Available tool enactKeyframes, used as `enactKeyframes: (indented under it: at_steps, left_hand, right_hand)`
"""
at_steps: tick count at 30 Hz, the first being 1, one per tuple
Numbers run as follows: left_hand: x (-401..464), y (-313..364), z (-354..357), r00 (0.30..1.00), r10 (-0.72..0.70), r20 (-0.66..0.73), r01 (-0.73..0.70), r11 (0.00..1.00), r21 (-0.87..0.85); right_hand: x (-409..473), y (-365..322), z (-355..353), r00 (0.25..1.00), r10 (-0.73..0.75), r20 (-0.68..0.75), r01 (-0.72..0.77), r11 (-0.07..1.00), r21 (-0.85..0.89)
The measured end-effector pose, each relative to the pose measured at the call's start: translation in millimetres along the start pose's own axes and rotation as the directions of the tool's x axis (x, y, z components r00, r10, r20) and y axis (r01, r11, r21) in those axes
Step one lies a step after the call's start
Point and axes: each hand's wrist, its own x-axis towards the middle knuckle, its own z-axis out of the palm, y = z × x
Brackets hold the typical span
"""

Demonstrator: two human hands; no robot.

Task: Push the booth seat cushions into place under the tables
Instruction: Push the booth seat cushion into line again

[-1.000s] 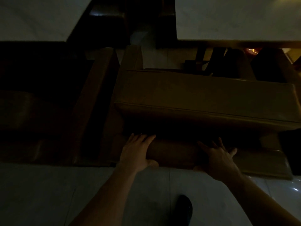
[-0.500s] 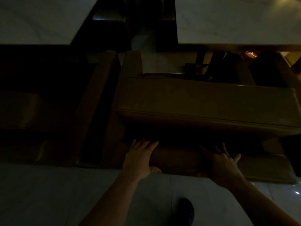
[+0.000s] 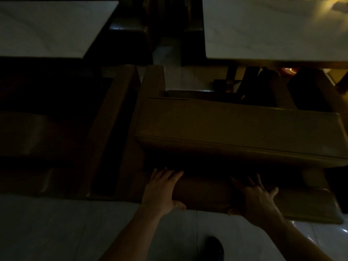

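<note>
The scene is dim. A long brown booth seat (image 3: 235, 129) lies across the middle, its far side near the white table (image 3: 273, 29) at the upper right. Below it a lower brown cushion (image 3: 205, 196) runs along the floor edge. My left hand (image 3: 162, 189) lies flat on that lower cushion's near edge, fingers spread, thumb hooked on the front. My right hand (image 3: 254, 196) presses flat on the same cushion further right, fingers apart. Neither hand grips anything.
A second white table (image 3: 47, 25) stands at the upper left with another brown seat (image 3: 113, 119) under it. Pale tiled floor (image 3: 56, 232) lies in front. My dark shoe (image 3: 215, 248) is near the bottom. Dark table legs (image 3: 243, 81) stand behind the seat.
The seat and cushion sit slightly lower in view than a second ago. Both hands stay flat on the lower cushion in the same pose.
</note>
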Motion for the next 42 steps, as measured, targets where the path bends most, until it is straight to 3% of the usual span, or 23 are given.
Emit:
enactKeyframes:
  at_steps: [14,32,37,42]
  left_hand:
    - [-2.2,-3.4,-1.4,0.999,-0.016,-0.043,0.017,1.000,0.015]
    - [-3.6,10.1,1.1,0.999,-0.031,0.025,0.028,0.995,0.092]
    - [-15.0,24.0,-3.5,0.997,-0.074,0.022,0.073,0.997,0.031]
    - [-44.2,26.1,-19.1,0.996,-0.081,0.031,0.081,0.997,0.000]
  right_hand:
    - [11.3,0.6,0.3,0.999,-0.031,0.038,0.030,0.999,0.035]
    - [-1.5,7.7,15.6,0.998,-0.029,-0.059,0.029,1.000,0.008]
    - [-10.5,5.2,5.9,0.999,-0.008,-0.034,0.006,0.999,-0.050]
    - [-37.4,-12.4,0.0,0.997,-0.055,-0.057,0.055,0.998,-0.001]
